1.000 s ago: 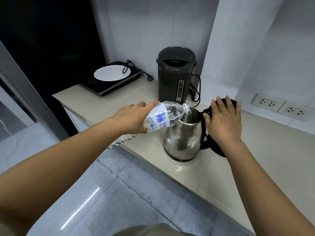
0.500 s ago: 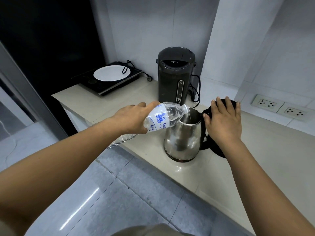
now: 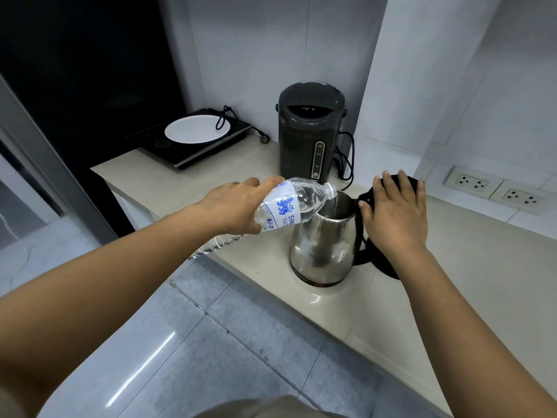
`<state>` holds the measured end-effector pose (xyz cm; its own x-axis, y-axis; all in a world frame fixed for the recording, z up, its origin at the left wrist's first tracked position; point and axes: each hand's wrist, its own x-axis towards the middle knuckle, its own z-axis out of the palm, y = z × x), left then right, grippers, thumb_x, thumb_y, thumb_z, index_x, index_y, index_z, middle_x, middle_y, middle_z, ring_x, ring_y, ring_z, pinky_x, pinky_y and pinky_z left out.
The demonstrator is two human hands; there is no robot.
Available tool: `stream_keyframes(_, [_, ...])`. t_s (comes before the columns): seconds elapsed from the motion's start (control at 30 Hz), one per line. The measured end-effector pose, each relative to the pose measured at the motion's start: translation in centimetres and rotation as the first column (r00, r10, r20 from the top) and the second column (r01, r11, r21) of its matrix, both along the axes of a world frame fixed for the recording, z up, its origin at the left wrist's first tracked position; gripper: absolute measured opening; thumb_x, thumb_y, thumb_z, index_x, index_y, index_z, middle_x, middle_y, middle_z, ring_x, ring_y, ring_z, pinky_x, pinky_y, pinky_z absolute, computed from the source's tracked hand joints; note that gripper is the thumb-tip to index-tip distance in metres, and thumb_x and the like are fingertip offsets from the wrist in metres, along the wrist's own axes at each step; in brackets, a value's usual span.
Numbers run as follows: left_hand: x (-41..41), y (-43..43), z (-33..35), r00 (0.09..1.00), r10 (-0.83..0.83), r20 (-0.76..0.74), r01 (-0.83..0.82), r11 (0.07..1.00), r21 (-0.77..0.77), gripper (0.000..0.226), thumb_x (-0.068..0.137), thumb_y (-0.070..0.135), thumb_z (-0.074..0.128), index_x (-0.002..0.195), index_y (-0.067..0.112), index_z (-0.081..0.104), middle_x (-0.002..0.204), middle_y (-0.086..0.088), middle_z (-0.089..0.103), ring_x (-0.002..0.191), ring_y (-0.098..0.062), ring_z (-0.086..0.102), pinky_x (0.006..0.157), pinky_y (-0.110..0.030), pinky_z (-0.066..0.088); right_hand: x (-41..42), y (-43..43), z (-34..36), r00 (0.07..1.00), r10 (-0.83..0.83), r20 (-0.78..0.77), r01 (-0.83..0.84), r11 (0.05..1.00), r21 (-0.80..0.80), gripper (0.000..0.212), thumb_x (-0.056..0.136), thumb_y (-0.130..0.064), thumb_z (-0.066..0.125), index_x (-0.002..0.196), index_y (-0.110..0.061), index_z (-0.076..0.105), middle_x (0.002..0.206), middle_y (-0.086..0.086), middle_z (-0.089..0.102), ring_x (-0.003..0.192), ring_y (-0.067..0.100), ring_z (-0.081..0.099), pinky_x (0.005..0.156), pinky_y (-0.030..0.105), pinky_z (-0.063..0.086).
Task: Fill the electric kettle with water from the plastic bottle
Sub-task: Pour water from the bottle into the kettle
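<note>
A pale stone counter (image 3: 452,282) runs from the upper left to the lower right of the frame, with white tiled walls behind it and glossy grey floor tiles (image 3: 150,342) below. At centre, the left hand (image 3: 232,206) is wrapped around a tilted plastic bottle (image 3: 289,206), its mouth over the open steel electric kettle (image 3: 324,245). The right hand (image 3: 394,218), fingers spread flat, rests on the kettle's raised black lid (image 3: 401,184). Behind stand a dark water dispenser (image 3: 310,131) and a white plate (image 3: 197,128) on a black cooktop (image 3: 180,153). Wall sockets (image 3: 494,188) sit at right.
</note>
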<state>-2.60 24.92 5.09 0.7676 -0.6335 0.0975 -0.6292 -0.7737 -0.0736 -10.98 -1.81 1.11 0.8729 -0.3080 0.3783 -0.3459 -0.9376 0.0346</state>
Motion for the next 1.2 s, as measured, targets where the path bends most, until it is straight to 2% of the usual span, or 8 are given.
stream_keyframes(0.97, [0.26,-0.04,0.45,1.0,-0.005,0.028,0.004,1.0,0.028,0.095,0.075,0.04,0.072,0.145,0.042,0.008,0.112,-0.004,0.052,0.095,-0.032,0.061,0.072,-0.037,0.048,-0.11,0.02,0.0,1.0,0.0,0.012,0.0,1.0,0.003,0.06,0.097,-0.045,0.037,0.147,-0.01,0.034,0.157,0.006,0.029,0.149,0.026,0.009,0.12,0.045,-0.007])
stream_keyframes(1.2, [0.35,0.05,0.57,0.999,-0.005,0.032,0.004,1.0,0.026,0.094,0.075,0.039,0.071,0.145,0.042,0.009,0.111,-0.004,0.053,0.095,-0.034,0.061,0.075,-0.04,0.051,-0.03,-0.03,-0.07,1.0,0.003,0.016,-0.003,1.0,-0.001,0.06,0.097,-0.044,0.039,0.146,-0.01,0.036,0.156,0.007,0.031,0.149,0.027,0.011,0.12,0.046,-0.006])
